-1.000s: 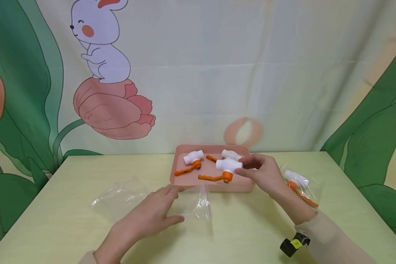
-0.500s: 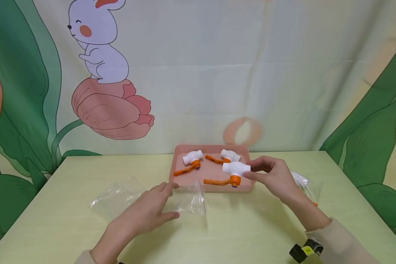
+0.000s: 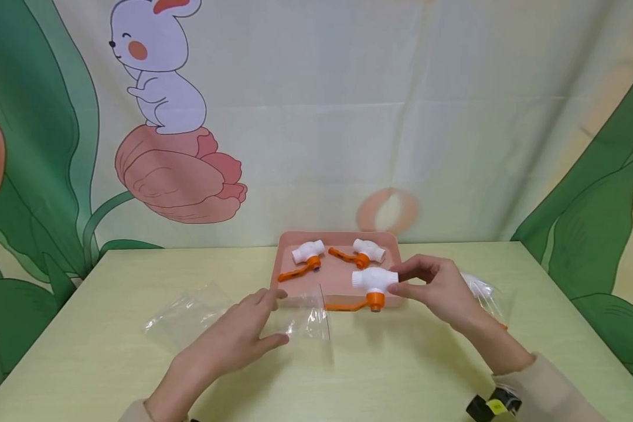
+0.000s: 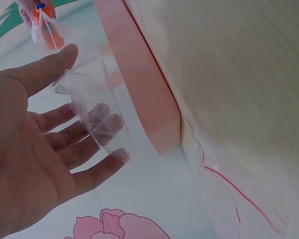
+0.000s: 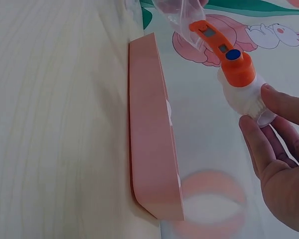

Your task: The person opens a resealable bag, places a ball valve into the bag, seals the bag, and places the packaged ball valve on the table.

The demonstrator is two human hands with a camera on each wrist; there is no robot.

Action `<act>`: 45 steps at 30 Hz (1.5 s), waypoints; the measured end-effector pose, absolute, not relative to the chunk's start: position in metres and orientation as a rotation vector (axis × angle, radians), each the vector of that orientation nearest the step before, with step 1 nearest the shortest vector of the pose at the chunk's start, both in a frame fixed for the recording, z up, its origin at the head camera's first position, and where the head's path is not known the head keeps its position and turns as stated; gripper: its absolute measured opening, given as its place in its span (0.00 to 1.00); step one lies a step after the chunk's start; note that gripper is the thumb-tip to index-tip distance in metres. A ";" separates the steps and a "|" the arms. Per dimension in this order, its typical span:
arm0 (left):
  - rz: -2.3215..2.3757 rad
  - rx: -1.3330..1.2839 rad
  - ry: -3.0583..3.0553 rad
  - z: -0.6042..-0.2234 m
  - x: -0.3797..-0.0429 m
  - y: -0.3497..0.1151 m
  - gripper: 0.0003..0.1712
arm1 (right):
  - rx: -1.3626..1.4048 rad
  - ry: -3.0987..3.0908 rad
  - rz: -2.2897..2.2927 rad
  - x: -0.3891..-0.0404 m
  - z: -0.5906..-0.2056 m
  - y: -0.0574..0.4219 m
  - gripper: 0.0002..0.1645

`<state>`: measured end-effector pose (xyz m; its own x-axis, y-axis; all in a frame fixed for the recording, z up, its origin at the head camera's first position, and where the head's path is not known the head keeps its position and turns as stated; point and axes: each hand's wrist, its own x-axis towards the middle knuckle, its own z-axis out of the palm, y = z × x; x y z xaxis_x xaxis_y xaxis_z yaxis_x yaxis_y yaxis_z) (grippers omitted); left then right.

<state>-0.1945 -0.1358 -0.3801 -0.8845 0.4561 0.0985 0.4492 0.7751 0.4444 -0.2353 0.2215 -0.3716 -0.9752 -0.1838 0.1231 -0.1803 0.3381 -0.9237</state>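
Note:
My right hand (image 3: pixel 439 293) pinches one end of a white ball valve (image 3: pixel 375 280) between thumb and fingers, above the pink tray's front edge. The valve's orange handle (image 5: pixel 213 37) points left, its tip at the mouth of a clear zip bag (image 3: pixel 308 316); whether the tip is inside cannot be told. My left hand (image 3: pixel 237 334) holds that bag between thumb and loosely curved fingers, which show through the plastic (image 4: pixel 102 119) in the left wrist view. Two more ball valves, one left (image 3: pixel 307 252) and one right (image 3: pixel 368 251), lie in the tray.
The pink tray (image 3: pixel 276 264) stands at the table's back, against a printed curtain (image 3: pixel 316 117). More clear bags (image 3: pixel 184 313) lie on the table at left. A bagged valve (image 3: pixel 482 290) lies at right, partly behind my right wrist.
My right hand has moved right, then lowered the ball valve toward the bag. The handle tip now meets the bag's mouth. My left hand has shifted slightly left with the bag.

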 end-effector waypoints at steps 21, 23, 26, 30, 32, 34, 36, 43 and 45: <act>0.787 0.961 3.017 -0.378 -0.191 -0.126 0.34 | -0.410 2.509 -1.759 -0.222 -0.370 0.200 0.20; 0.782 0.964 3.019 -0.379 -0.190 -0.126 0.33 | -0.433 2.479 -1.784 -0.221 -0.371 0.199 0.20; 0.770 0.963 3.019 -0.380 -0.189 -0.125 0.33 | -0.449 2.452 -1.806 -0.220 -0.371 0.197 0.19; 0.770 0.999 3.008 -0.381 -0.188 -0.123 0.34 | -0.452 2.456 -1.824 -0.217 -0.371 0.194 0.18; 0.769 1.034 3.004 -0.381 -0.188 -0.122 0.34 | -0.455 2.453 -1.842 -0.215 -0.370 0.191 0.18; 0.768 1.071 2.998 -0.382 -0.188 -0.121 0.34 | -0.460 2.451 -1.860 -0.214 -0.370 0.188 0.18; 0.780 1.102 2.987 -0.382 -0.189 -0.120 0.34 | -0.454 2.440 -1.880 -0.212 -0.370 0.185 0.18; 0.849 1.063 2.904 -0.381 -0.189 -0.114 0.34 | -0.448 2.409 -1.923 -0.208 -0.371 0.178 0.18; 0.872 1.031 2.884 -0.381 -0.188 -0.113 0.35 | -0.452 2.399 -1.935 -0.207 -0.371 0.176 0.18</act>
